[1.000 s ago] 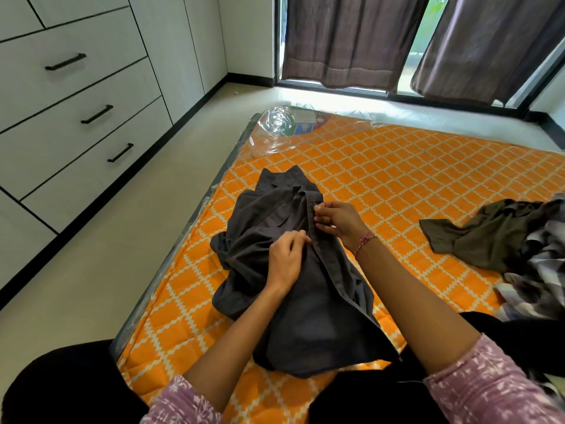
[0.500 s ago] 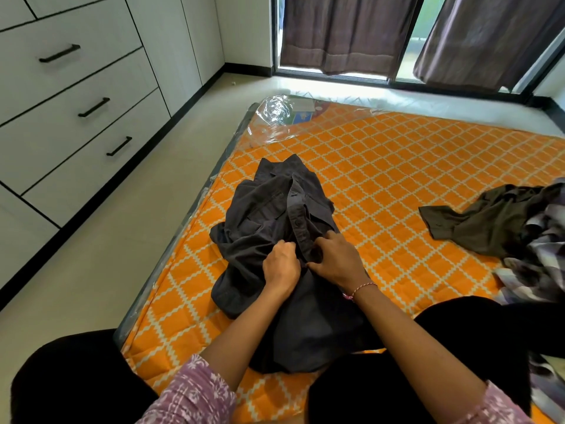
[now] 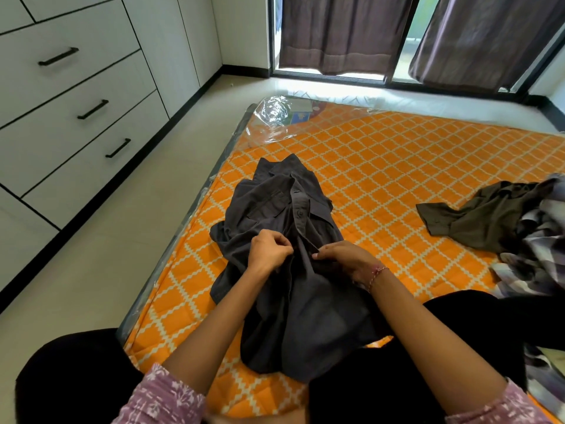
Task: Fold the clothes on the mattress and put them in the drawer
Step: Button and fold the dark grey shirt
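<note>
The orange mattress (image 3: 397, 166) is serving as the folding surface, lying beside the white drawers (image 3: 70, 117), all of which are sitting closed. A dark grey shirt (image 3: 293, 270) is lying front-up near its left edge, while an olive garment (image 3: 477, 221) and a checked one (image 3: 538, 258) are waiting, crumpled, to the right. The left hand (image 3: 269, 252) and right hand (image 3: 345, 258) are pinching the placket from either side, fingers curled tight on the cloth, probably buttoning it so it folds flat.
</note>
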Action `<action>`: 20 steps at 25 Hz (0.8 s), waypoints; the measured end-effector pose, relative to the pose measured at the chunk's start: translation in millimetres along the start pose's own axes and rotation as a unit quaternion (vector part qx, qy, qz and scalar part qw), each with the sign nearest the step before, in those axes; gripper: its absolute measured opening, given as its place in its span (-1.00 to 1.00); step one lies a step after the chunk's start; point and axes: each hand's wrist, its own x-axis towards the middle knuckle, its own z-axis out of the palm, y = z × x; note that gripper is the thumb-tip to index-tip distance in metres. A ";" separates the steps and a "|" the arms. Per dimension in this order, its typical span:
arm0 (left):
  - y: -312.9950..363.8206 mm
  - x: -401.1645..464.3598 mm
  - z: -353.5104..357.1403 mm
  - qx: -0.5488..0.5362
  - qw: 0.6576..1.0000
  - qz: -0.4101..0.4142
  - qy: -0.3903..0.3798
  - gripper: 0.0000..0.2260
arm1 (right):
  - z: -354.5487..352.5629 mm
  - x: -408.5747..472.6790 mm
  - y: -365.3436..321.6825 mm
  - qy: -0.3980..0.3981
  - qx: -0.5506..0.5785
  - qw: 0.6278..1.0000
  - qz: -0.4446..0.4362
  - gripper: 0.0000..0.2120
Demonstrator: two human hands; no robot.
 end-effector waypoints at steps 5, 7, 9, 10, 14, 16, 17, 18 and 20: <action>18.5 -15.4 -25.7 0.100 0.992 0.072 0.008 -0.86 | 2.7 -22.2 -23.3 0.081 -0.065 0.994 -0.040 -0.83; 31.9 -22.6 -39.0 0.136 0.987 0.089 0.005 -0.86 | 1.3 -25.1 -30.0 0.176 -0.224 0.952 -0.113 -0.83; 46.3 -26.3 -52.8 0.138 0.985 0.098 -0.026 -0.85 | -0.1 -28.5 -34.5 0.282 -0.375 0.868 -0.160 -0.76; 52.2 -26.5 -57.3 0.134 0.985 0.099 -0.047 -0.83 | -0.7 -32.5 -38.7 0.328 -0.411 0.832 -0.180 -0.74; 54.7 -26.2 -46.1 0.049 0.986 0.064 -0.146 -0.80 | 0.4 -39.3 -50.4 0.396 -0.389 0.794 -0.248 -0.85; 42.8 -30.0 -26.5 -0.054 0.986 0.045 -0.154 -0.82 | 11.4 -38.2 -41.7 0.313 -0.353 0.849 -0.238 -0.83; 35.6 -32.5 -16.5 -0.108 0.983 0.038 -0.145 -0.82 | 17.3 -38.0 -32.2 0.260 -0.341 0.876 -0.221 -0.83; 28.8 -35.3 -8.9 -0.158 0.978 0.028 -0.133 -0.82 | 22.2 -37.8 -21.9 0.226 -0.337 0.889 -0.215 -0.84; 18.4 -40.1 0.9 -0.228 0.967 0.010 -0.115 -0.83 | 26.2 -37.3 -4.5 0.200 -0.321 0.901 -0.214 -0.90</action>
